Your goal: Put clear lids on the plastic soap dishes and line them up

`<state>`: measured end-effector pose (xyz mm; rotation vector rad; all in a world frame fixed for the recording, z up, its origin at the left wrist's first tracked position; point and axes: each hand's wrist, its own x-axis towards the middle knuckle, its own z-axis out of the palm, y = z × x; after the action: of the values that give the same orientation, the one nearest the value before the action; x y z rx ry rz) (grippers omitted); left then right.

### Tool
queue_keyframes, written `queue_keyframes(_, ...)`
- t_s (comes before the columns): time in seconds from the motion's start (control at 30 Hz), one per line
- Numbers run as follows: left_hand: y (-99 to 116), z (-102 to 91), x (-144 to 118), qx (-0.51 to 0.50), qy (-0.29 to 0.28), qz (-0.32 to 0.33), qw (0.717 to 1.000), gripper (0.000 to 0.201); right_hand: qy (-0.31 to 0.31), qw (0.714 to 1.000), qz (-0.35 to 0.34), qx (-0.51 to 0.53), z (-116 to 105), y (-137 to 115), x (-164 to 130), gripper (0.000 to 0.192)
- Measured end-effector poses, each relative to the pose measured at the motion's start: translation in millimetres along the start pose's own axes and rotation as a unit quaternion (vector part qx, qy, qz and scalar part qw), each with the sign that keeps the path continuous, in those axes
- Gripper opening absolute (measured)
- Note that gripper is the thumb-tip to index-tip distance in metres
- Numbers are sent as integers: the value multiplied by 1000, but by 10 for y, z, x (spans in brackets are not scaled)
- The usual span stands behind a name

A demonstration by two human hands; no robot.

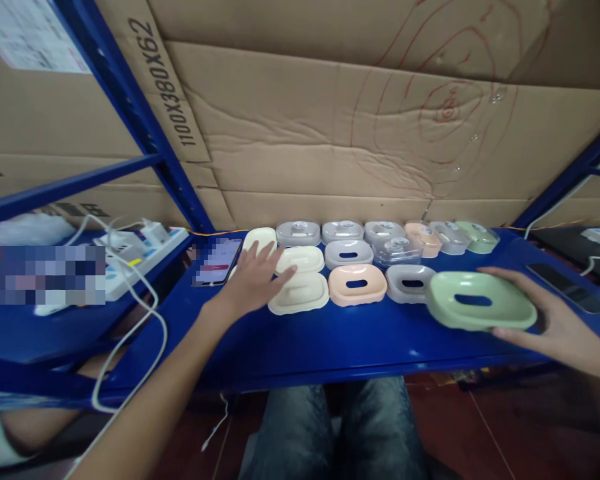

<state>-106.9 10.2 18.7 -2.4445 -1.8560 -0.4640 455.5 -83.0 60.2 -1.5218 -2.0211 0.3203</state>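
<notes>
My right hand grips a light green soap dish by its right end, thumb below and fingers along the far rim. The dish has an oval slot and is lifted toward me at the table's right. My left hand has its fingers spread over the cream soap dish parts at the left. One cream oval tray lies beside its thumb, another cream tray just behind. Whether the fingers touch them, I cannot tell. A peach soap dish and a grey one stand between my hands.
Lidded soap dishes, among them a grey one and a green one, line the back against cardboard. A phone lies left, a dark phone-like slab right. Power strips and a white cable are at the left.
</notes>
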Motion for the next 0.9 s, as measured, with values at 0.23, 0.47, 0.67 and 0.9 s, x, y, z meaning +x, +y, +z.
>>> queue_keyframes(0.23, 426, 127, -561, 29, -15, 52, 998, 96, -62, 990, -122, -45, 582, -275, -74, 82)
queue_keyframes(0.47, 355, 302, -632, 35, 24, 74, 996, 79, -51, 987, -129, -83, 655, -248, -75, 76)
queue_keyframes(0.67, 377, 310, -614, 39, 35, 78, 996, 73, -69, 991, -94, -61, 723, -260, -98, 85)
queue_keyframes(0.9, 367, 337, -636, 36, 56, 82, 994, 70, -59, 996, -35, 48, 399, 30, -287, 69)
